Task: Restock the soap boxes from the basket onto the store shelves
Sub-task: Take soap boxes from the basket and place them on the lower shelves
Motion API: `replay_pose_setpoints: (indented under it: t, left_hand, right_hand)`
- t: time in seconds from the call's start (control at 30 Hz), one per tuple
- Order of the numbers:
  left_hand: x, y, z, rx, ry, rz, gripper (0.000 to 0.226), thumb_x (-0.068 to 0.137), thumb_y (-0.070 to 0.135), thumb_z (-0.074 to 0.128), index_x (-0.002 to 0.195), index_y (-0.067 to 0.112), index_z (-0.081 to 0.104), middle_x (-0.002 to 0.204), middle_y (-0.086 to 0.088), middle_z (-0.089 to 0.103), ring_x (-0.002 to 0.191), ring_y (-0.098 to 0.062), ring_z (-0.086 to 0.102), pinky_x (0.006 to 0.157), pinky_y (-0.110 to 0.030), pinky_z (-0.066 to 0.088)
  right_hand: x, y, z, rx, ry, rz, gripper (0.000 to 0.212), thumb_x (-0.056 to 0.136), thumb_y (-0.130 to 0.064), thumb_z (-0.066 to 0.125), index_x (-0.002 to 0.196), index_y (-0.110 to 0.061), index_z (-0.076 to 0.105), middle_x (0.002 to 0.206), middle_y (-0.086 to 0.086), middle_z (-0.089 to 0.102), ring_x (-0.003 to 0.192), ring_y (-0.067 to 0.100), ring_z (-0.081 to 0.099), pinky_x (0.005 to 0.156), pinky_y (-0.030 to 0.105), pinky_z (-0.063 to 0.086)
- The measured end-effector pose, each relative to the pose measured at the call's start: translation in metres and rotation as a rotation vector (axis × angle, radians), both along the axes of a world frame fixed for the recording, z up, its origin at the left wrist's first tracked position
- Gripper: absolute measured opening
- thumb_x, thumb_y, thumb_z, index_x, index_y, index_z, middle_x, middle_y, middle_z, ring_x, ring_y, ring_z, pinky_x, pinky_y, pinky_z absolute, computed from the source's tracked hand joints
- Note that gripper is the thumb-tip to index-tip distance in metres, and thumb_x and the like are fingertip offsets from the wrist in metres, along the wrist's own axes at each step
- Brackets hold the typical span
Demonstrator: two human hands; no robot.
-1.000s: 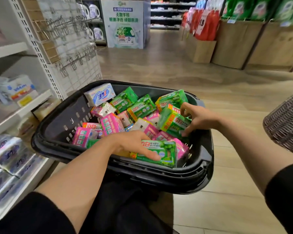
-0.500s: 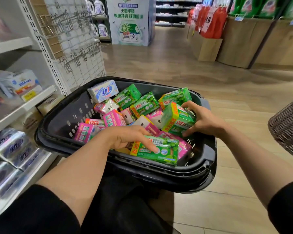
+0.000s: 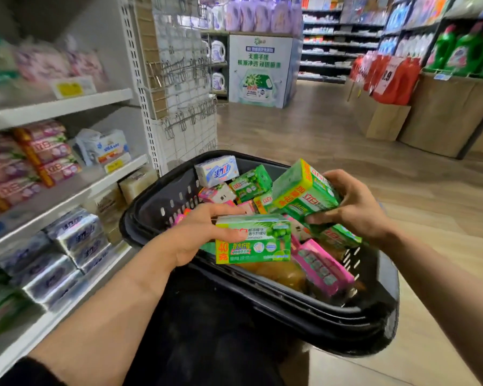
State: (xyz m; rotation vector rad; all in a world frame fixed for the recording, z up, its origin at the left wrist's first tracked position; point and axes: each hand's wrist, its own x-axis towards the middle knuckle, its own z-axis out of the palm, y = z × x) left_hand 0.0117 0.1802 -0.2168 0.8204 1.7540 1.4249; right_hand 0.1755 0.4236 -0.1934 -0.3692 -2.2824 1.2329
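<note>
Fingers of the left hand [image 3: 204, 232] clamp a green soap box [image 3: 253, 239], now lifted clear above the near rim of the black basket [image 3: 304, 310] instead of lying flat inside it. Right hand [image 3: 354, 207] grips a second green box [image 3: 304, 190], raised and tilted over the basket's right side. Remaining boxes stay inside; the store shelves [image 3: 67, 104] stand left.

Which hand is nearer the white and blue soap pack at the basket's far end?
Left. The left hand is just below the white and blue soap pack; the right hand is farther right.
</note>
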Motion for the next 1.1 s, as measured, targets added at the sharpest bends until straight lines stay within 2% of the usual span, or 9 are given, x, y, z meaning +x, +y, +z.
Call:
replay_pose_setpoints:
  t: [0.1, 0.23, 0.37, 0.5, 0.63, 0.73, 0.8, 0.97, 1.1]
  left_hand:
    - [-0.010, -0.060, 0.005, 0.137, 0.048, 0.159, 0.069, 0.049, 0.013, 0.086, 0.115, 0.015, 0.066, 0.104, -0.004, 0.074, 0.098, -0.018, 0.069, 0.080, -0.023, 0.055]
    - [-0.026, -0.159, 0.015, 0.188, 0.125, 0.390, 0.084, 0.047, 0.017, 0.088, 0.124, 0.008, 0.059, 0.113, -0.008, 0.071, 0.100, -0.019, 0.069, 0.080, -0.027, 0.056]
    - [-0.030, -0.269, 0.013, 0.034, 0.268, 0.577, 0.088, 0.044, 0.042, 0.091, 0.123, 0.018, 0.062, 0.110, -0.002, 0.073, 0.100, -0.017, 0.069, 0.083, -0.028, 0.054]
    - [-0.022, -0.367, -0.002, -0.216, 0.426, 0.830, 0.091, 0.036, 0.061, 0.086, 0.115, 0.020, 0.065, 0.099, 0.005, 0.071, 0.081, 0.003, 0.065, 0.068, -0.007, 0.045]
    - [-0.030, -0.423, -0.025, -0.472, 0.456, 0.952, 0.068, 0.068, 0.020, 0.086, 0.127, 0.002, 0.058, 0.111, -0.003, 0.058, 0.102, -0.013, 0.053, 0.070, -0.003, 0.037]
    - [-0.039, -0.454, -0.044, -0.573, 0.443, 1.003, 0.073, 0.069, 0.021, 0.085, 0.132, 0.005, 0.053, 0.126, -0.010, 0.053, 0.115, -0.021, 0.052, 0.096, -0.027, 0.042]
    - [-0.040, -0.473, -0.053, -0.615, 0.423, 1.016, 0.071, 0.070, 0.019, 0.085, 0.132, 0.007, 0.052, 0.130, -0.013, 0.049, 0.120, -0.027, 0.051, 0.104, -0.039, 0.042]
    - [-0.031, -0.522, -0.073, -0.852, 0.408, 0.992, 0.071, 0.070, 0.018, 0.086, 0.132, 0.007, 0.054, 0.126, -0.013, 0.052, 0.116, -0.029, 0.051, 0.095, -0.031, 0.042]
    - [-0.014, -0.564, -0.092, -0.923, 0.289, 1.009, 0.070, 0.067, 0.015, 0.088, 0.129, 0.009, 0.055, 0.122, -0.008, 0.053, 0.106, -0.022, 0.053, 0.088, -0.027, 0.043]
  right_hand:
    - [-0.048, -0.039, 0.029, -0.017, 0.050, 0.147, 0.073, 0.041, -0.011, 0.089, 0.108, -0.009, 0.060, 0.098, 0.005, 0.072, 0.086, 0.014, 0.067, 0.079, 0.029, 0.055]
    - [-0.122, -0.121, 0.038, 0.034, 0.046, 0.377, 0.068, 0.044, -0.002, 0.089, 0.104, -0.013, 0.059, 0.091, -0.004, 0.070, 0.079, 0.000, 0.064, 0.075, 0.016, 0.051]
    - [-0.185, -0.217, 0.026, 0.091, 0.043, 0.546, 0.068, 0.046, 0.004, 0.090, 0.104, -0.013, 0.057, 0.092, -0.002, 0.063, 0.075, -0.009, 0.058, 0.073, 0.007, 0.043]
    - [-0.240, -0.314, -0.008, 0.190, -0.059, 0.708, 0.072, 0.043, -0.009, 0.095, 0.103, -0.022, 0.056, 0.096, -0.002, 0.061, 0.085, 0.004, 0.056, 0.076, 0.011, 0.045]
    - [-0.278, -0.388, -0.045, 0.292, -0.223, 0.787, 0.069, 0.044, -0.019, 0.096, 0.104, -0.014, 0.061, 0.092, -0.002, 0.067, 0.085, 0.013, 0.060, 0.071, 0.016, 0.046]
    - [-0.297, -0.423, -0.080, 0.350, -0.295, 0.805, 0.068, 0.045, -0.022, 0.095, 0.102, -0.019, 0.059, 0.094, -0.001, 0.066, 0.090, 0.020, 0.061, 0.080, 0.032, 0.051]
    - [-0.303, -0.438, -0.107, 0.411, -0.341, 0.821, 0.067, 0.044, -0.024, 0.095, 0.097, -0.024, 0.055, 0.094, -0.001, 0.067, 0.092, 0.024, 0.062, 0.080, 0.040, 0.052]
    - [-0.309, -0.480, -0.164, 0.643, -0.444, 0.838, 0.077, 0.047, -0.029, 0.093, 0.113, -0.028, 0.052, 0.111, 0.000, 0.062, 0.102, 0.027, 0.059, 0.080, 0.040, 0.051]
    - [-0.318, -0.524, -0.193, 0.637, -0.462, 0.920, 0.080, 0.052, -0.027, 0.092, 0.120, -0.028, 0.050, 0.109, 0.000, 0.057, 0.105, 0.028, 0.054, 0.079, 0.037, 0.049]
